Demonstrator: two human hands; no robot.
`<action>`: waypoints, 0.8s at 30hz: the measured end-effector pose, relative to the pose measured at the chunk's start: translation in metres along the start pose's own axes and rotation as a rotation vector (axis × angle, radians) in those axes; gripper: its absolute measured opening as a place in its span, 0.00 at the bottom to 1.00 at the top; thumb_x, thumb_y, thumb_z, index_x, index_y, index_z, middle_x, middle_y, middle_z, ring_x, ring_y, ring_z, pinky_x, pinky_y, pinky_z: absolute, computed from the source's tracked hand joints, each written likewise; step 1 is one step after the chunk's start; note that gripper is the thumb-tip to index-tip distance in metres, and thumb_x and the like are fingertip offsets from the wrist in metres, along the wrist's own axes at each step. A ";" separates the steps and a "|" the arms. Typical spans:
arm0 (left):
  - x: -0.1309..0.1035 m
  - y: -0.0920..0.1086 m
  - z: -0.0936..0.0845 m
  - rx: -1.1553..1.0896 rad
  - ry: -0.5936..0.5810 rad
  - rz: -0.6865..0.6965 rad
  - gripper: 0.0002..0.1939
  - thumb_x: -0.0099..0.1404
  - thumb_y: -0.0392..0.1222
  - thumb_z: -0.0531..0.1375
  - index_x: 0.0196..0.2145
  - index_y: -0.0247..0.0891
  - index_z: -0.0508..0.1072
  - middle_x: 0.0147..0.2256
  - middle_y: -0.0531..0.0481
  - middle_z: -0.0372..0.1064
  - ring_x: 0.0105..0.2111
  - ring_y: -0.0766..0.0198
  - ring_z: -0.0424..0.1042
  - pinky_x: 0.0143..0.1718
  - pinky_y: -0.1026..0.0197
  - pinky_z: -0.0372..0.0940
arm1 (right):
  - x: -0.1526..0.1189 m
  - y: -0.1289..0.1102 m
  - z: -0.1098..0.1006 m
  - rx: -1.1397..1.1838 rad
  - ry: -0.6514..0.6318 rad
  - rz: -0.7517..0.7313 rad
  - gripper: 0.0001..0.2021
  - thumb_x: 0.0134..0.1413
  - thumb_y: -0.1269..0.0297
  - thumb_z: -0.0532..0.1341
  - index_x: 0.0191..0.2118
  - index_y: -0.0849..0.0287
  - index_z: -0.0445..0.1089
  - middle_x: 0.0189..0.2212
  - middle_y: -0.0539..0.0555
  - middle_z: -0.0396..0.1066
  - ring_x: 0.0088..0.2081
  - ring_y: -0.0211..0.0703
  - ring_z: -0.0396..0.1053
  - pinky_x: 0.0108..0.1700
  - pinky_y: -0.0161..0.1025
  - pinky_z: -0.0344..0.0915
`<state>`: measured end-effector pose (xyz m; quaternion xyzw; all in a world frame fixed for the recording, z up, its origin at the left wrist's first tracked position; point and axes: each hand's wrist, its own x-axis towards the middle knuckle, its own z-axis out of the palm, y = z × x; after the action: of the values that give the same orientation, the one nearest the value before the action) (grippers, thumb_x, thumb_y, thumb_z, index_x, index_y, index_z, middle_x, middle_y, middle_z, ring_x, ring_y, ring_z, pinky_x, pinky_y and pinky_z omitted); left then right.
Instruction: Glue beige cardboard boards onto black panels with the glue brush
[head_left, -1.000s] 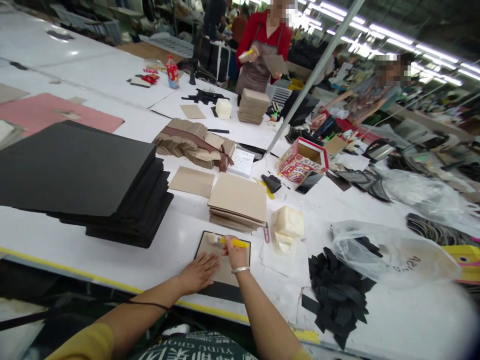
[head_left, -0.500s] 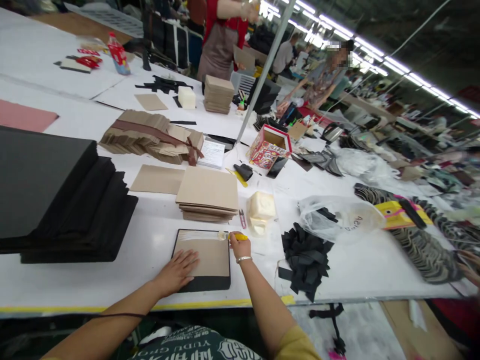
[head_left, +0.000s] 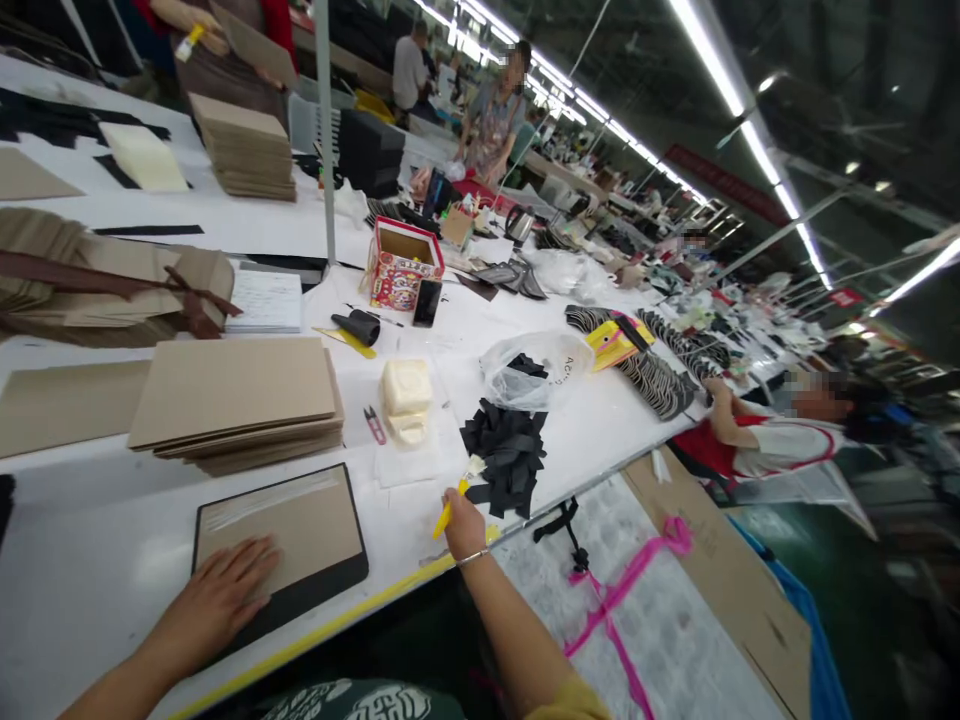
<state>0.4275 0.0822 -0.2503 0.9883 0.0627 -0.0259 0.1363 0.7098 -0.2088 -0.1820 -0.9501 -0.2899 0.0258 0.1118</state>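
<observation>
"Brown cardboard [head_left: 315,522] is lying on the black sheet [head_left: 330,583], partly under your left hand [head_left: 225,590]."

"How am I gripping?"

"Your left hand is resting open and flat; your right hand [head_left: 465,527] is gripping the yellow brush [head_left: 462,488] near the black strips [head_left: 511,450]."

"And the handling?"

"The cardboard is probably feeling light and stiff, its white streak [head_left: 262,506] perhaps slippery; the side edges are offering a cleaner hold."
</observation>
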 end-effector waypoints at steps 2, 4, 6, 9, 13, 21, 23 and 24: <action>0.002 0.002 -0.004 0.003 -0.022 -0.006 0.24 0.59 0.49 0.54 0.53 0.46 0.65 0.58 0.48 0.56 0.57 0.52 0.55 0.56 0.48 0.51 | 0.002 0.029 0.007 -0.093 0.019 0.070 0.11 0.55 0.70 0.51 0.43 0.62 0.67 0.30 0.58 0.69 0.34 0.45 0.66 0.37 0.38 0.61; 0.003 0.004 -0.006 0.005 -0.037 -0.014 0.24 0.59 0.48 0.54 0.53 0.46 0.65 0.57 0.48 0.56 0.57 0.52 0.56 0.56 0.49 0.52 | 0.005 0.049 0.014 -0.096 0.035 0.116 0.11 0.52 0.75 0.52 0.41 0.63 0.67 0.30 0.59 0.68 0.36 0.46 0.65 0.38 0.39 0.60; 0.003 0.005 -0.007 0.012 -0.048 -0.023 0.24 0.59 0.47 0.54 0.53 0.45 0.65 0.58 0.47 0.56 0.57 0.53 0.56 0.56 0.49 0.52 | 0.006 0.060 0.018 -0.081 0.038 0.144 0.11 0.50 0.77 0.53 0.39 0.63 0.67 0.29 0.58 0.67 0.35 0.44 0.64 0.38 0.38 0.59; 0.003 0.007 -0.010 0.010 -0.069 -0.041 0.24 0.59 0.46 0.53 0.53 0.44 0.65 0.58 0.47 0.55 0.57 0.53 0.55 0.56 0.49 0.52 | 0.009 0.064 0.014 -0.030 0.042 0.170 0.13 0.50 0.77 0.51 0.40 0.62 0.67 0.28 0.55 0.66 0.32 0.41 0.64 0.35 0.34 0.58; 0.008 0.014 -0.020 -0.040 -0.047 -0.084 0.27 0.58 0.44 0.54 0.55 0.40 0.62 0.58 0.43 0.56 0.56 0.52 0.58 0.55 0.50 0.55 | 0.014 0.039 -0.018 0.111 0.101 0.133 0.10 0.56 0.69 0.48 0.38 0.61 0.65 0.27 0.52 0.66 0.31 0.39 0.66 0.34 0.33 0.59; 0.072 0.101 -0.094 -0.663 0.160 -0.005 0.40 0.53 0.57 0.58 0.60 0.42 0.50 0.57 0.43 0.57 0.54 0.52 0.60 0.51 0.54 0.60 | -0.021 -0.108 -0.052 0.791 0.048 -0.176 0.08 0.46 0.71 0.55 0.35 0.54 0.58 0.26 0.48 0.65 0.25 0.37 0.66 0.28 0.32 0.63; 0.083 0.114 -0.109 -0.955 0.003 -0.038 0.30 0.53 0.60 0.56 0.48 0.39 0.68 0.43 0.45 0.71 0.43 0.54 0.69 0.42 0.57 0.65 | -0.023 -0.129 -0.051 0.872 0.035 -0.173 0.09 0.46 0.71 0.55 0.35 0.53 0.56 0.27 0.47 0.64 0.26 0.37 0.66 0.28 0.33 0.64; 0.085 0.116 -0.113 -1.080 -0.067 -0.087 0.27 0.52 0.62 0.55 0.40 0.37 0.72 0.34 0.47 0.73 0.35 0.56 0.71 0.36 0.60 0.65 | -0.020 -0.135 -0.051 0.880 0.053 -0.162 0.09 0.47 0.70 0.55 0.35 0.53 0.56 0.26 0.48 0.63 0.25 0.37 0.66 0.28 0.33 0.64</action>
<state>0.5309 0.0122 -0.1169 0.7727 0.1035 -0.0270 0.6257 0.6252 -0.1211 -0.1018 -0.7867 -0.3216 0.1134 0.5146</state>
